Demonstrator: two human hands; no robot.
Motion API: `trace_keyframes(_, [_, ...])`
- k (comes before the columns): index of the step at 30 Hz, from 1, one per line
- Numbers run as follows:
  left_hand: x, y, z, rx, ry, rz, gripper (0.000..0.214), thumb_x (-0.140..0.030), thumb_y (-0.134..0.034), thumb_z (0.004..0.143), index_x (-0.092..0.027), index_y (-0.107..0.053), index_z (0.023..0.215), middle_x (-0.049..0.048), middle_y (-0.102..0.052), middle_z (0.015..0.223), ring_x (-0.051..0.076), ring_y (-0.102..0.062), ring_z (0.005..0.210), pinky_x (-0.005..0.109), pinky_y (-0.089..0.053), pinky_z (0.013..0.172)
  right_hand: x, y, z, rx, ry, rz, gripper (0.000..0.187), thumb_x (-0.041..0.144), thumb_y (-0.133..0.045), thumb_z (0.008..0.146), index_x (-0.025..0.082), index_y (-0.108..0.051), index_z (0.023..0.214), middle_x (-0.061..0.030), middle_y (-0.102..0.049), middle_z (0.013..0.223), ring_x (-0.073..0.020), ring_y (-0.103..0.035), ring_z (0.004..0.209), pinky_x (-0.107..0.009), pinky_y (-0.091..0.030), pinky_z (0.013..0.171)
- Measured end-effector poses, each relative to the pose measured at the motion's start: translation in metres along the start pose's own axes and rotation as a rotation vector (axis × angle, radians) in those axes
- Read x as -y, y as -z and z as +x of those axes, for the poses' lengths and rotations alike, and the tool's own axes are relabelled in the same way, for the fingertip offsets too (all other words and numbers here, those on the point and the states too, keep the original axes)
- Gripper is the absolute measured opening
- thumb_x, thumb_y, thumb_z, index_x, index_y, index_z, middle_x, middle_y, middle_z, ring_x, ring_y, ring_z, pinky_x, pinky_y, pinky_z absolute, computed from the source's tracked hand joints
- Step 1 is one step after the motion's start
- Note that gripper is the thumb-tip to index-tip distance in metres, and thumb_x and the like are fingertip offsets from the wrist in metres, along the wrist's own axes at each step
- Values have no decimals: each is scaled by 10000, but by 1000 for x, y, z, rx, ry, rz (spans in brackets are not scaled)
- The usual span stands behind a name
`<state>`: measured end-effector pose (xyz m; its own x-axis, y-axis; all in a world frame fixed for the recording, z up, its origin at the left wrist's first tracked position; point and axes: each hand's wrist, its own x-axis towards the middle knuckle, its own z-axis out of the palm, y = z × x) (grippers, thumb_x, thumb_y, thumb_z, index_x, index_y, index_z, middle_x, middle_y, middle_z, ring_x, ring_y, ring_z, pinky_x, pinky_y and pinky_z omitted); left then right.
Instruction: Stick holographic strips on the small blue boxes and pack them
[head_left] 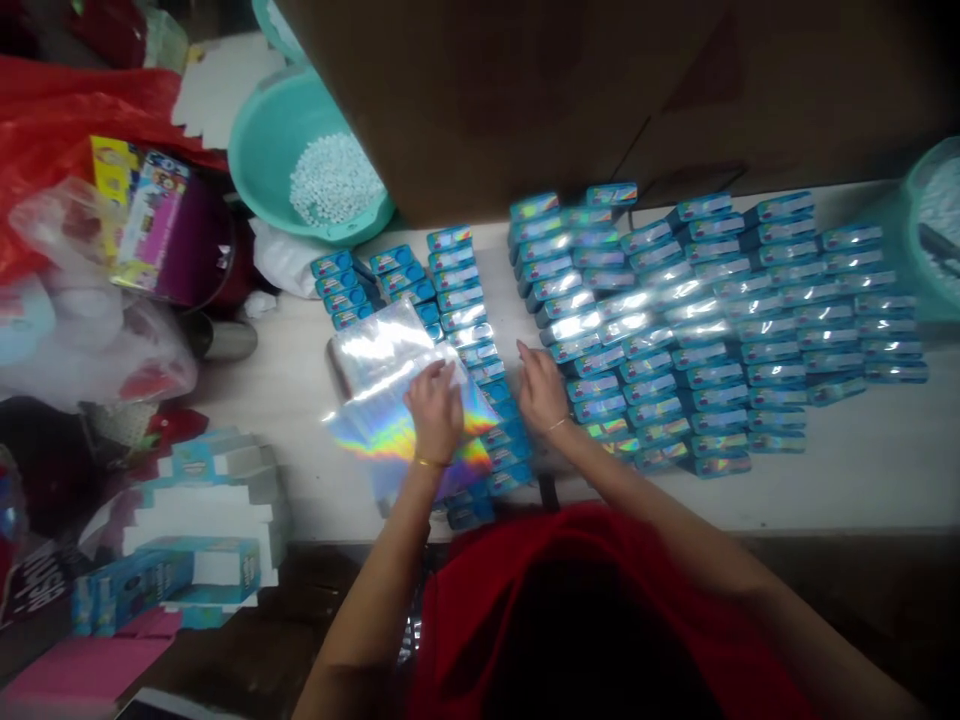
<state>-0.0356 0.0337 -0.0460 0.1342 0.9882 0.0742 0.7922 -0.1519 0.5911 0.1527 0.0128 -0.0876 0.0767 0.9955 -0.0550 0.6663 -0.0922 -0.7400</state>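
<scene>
My left hand [437,412] is over a shiny rainbow-reflecting sheet [390,425], its fingers bent and apart, with nothing visible between them. The sheet lies across part of a row of small blue boxes [454,280]. My right hand [541,387] is just right of that row, in the gap before a larger group of blue boxes [652,340]. Its fingers stretch forward, somewhat apart, and I see nothing in them. Many boxes in the larger group carry glossy strips on top. Glare and blur hide the print.
A teal basin [259,150] of small white pellets stands at the back left, another basin [926,210] at the far right. A large brown carton [600,90] borders the back. Flattened blue-and-white boxes [210,510] are stacked at the lower left, below plastic bags [105,340].
</scene>
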Motion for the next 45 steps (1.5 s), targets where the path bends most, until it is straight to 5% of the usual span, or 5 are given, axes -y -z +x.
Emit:
trace_keyframes(4, [42,44,15,-119,85,137,360,-287,-477,881,-176,-571,1209,145,-578,1191,284,-483,1132,416,-304,963,52,-19,5,169,317,-41,485,182,-336,933,185,-410,1413,-106,-454,1411,-274,-320,1346,-463,-267,1112])
trace_keyframes(9, [71,45,25,156,58,287,312,-288,-496,876,-206,-619,1151,119,-645,1040,279,-544,979,424,-304,902,69,-75,6,320,366,-97,502,131,-341,929,130,-378,1429,-113,-372,1489,-244,-216,1424,-471,-192,1171])
trace_keyframes(25, [50,26,-1,86,-49,236,191,-218,-486,878,-229,-665,945,116,-634,1156,271,-514,1052,433,-308,906,55,-84,3,300,356,35,527,118,-277,919,35,-330,1437,-163,-287,1521,-214,-102,1451,-452,-159,1197])
trace_keyframes(35, [-31,61,-34,-339,521,-687,172,-303,-701,747,-192,-582,805,-12,-589,759,122,-580,730,252,-464,723,66,-20,-4,222,-15,770,471,594,-412,898,215,-630,1073,-73,-639,1112,-220,-575,1092,-395,-447,977])
trace_keyframes(45, [-54,-11,-42,-93,606,-929,182,-292,-720,711,-171,-585,723,-19,-586,653,103,-560,622,227,-467,630,30,37,-51,44,-266,690,237,405,-557,856,210,-545,720,21,-562,681,-143,-530,680,-279,-434,698])
